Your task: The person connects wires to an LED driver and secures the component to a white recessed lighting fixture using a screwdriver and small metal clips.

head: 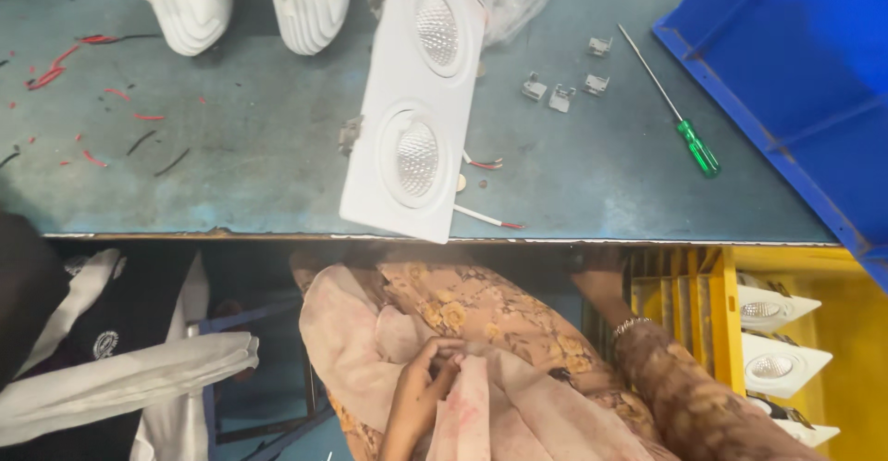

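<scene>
My left hand (427, 368) is pinching pale pink cloth (481, 405) in my lap, fingers closed. My right hand (597, 271) is reaching under the bench edge, its fingers seemingly hidden. The white rectangular twin-lamp fitting (414, 100) is lying face-up on the grey-green workbench (259, 147), overhanging its edge.

Around the white twin-lamp panel (413, 100) — one of its kind — lie four small metal clips (561, 98) and one green-handled screwdriver (670, 106) to its right, two white round housings (250, 10) to its left — three single lamps (775, 307) below right.
</scene>
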